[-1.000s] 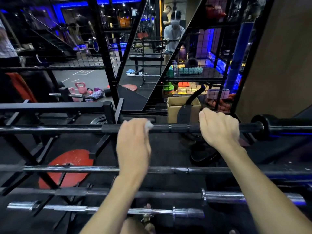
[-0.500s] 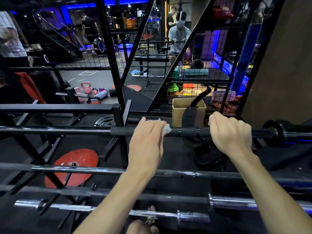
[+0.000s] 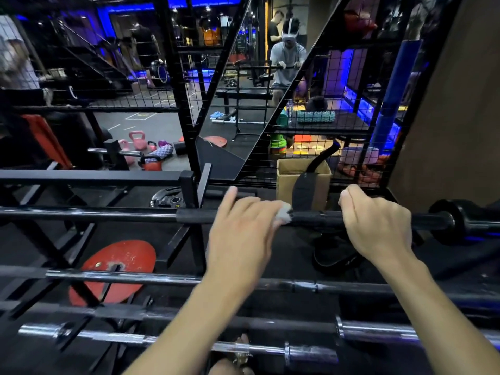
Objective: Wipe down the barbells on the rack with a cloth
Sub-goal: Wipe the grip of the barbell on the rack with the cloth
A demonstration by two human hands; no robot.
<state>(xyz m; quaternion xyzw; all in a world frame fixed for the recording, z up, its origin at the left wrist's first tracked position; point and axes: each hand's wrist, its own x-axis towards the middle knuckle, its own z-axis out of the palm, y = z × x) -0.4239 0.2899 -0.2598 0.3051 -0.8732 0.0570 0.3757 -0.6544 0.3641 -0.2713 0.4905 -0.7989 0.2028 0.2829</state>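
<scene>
So the top barbell (image 3: 108,215) runs across the black rack (image 3: 89,175), and both hands are on it. The left hand (image 3: 240,234) lies over the bar pressing a white cloth (image 3: 284,213) onto it; the cloth pokes out at the thumb side, and the index finger sticks forward past the bar. It's a bit blurry, so I can't tell how tightly those fingers wrap. The right hand (image 3: 376,226) sits close beside it, fingers curled over the bar in a firm hold, near the thick black collar (image 3: 446,223) at the right end.

Three more bars (image 3: 135,277) lie lower down on the rack, nearer the camera, crossing under both forearms. Behind the top bar there's a cardboard box (image 3: 284,177) with a black strap (image 3: 305,190) draped over it, just past the hands. A red weight plate (image 3: 119,266) lies on the dark floor under the rack, plus a black plate (image 3: 167,198) by the post. Beyond the wire mesh panels: pink kettlebells (image 3: 138,140), a mirror (image 3: 243,90), blue lighting.
</scene>
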